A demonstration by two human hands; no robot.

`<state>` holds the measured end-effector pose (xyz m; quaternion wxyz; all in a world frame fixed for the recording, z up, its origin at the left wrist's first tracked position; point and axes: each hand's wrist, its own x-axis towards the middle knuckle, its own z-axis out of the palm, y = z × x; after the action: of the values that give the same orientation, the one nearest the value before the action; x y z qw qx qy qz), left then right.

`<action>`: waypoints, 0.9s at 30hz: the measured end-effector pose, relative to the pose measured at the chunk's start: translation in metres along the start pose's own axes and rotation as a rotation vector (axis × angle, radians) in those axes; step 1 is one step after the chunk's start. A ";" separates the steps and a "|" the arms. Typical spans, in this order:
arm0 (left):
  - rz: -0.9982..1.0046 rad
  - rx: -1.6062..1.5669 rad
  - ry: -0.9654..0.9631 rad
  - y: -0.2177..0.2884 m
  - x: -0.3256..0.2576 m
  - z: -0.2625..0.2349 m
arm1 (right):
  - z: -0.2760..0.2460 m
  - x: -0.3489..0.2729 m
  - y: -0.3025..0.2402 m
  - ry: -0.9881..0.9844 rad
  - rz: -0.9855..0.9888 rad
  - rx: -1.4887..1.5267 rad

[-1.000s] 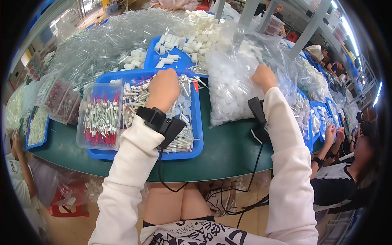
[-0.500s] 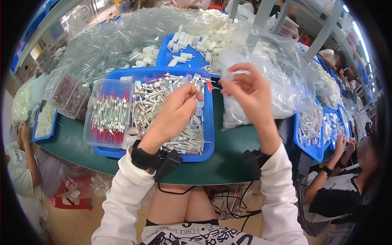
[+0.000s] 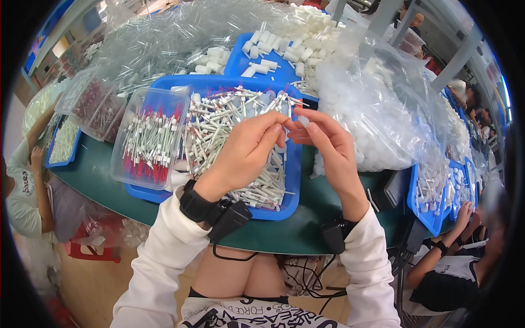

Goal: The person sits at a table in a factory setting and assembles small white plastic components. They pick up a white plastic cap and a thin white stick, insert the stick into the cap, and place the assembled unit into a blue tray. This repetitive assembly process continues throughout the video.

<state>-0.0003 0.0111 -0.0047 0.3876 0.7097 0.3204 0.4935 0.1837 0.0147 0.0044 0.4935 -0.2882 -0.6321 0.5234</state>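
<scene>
At the far left, another person's arm (image 3: 38,158) reaches along the edge of the green table (image 3: 284,232), beside a small blue tray (image 3: 61,143) of pale pieces. The table's near edge curves just above the wearer's knees, and only a narrow bare strip lies between that edge and the trays.

A clear plastic box (image 3: 149,136) holds white sticks with red tips, packed in rows, and sits on the left part of a large blue tray (image 3: 292,180). The rest of that tray is heaped with loose white stick parts (image 3: 229,120) (some red-tipped).

The left hand (image 3: 246,153) hovers over the heap, fingers curled, thumb and fingertips pinched on a thin white stick (image 3: 284,130). The right hand (image 3: 328,145) meets it fingertip to fingertip, pinching a small white cap (image 3: 304,121) at the stick's end. Both wrists wear black strapped devices with cables.

Behind, a second blue tray (image 3: 240,60) carries white cylinders. To the right, a bulging clear bag (image 3: 377,109) of white caps crowds the right hand's side. Further right, more blue trays (image 3: 432,191) and another person's hands (image 3: 465,216).
</scene>
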 end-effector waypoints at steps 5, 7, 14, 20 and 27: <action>0.018 0.195 -0.001 0.011 -0.002 0.002 | 0.001 -0.002 0.001 0.004 0.002 0.030; 0.079 0.249 0.021 0.007 -0.002 0.003 | 0.003 -0.002 0.002 -0.003 -0.006 0.062; 0.053 0.380 -0.010 0.008 -0.007 0.002 | 0.003 -0.002 0.006 -0.070 -0.032 -0.047; 0.064 0.445 0.028 0.013 -0.007 0.003 | 0.006 -0.004 0.003 -0.054 -0.031 -0.115; 0.060 0.564 0.028 0.013 -0.008 0.002 | 0.006 -0.005 0.002 -0.061 -0.037 -0.224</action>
<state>0.0006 -0.0021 0.0024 0.1557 0.7918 0.4291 0.4058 0.1798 0.0087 0.0016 0.4485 -0.3136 -0.7065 0.4487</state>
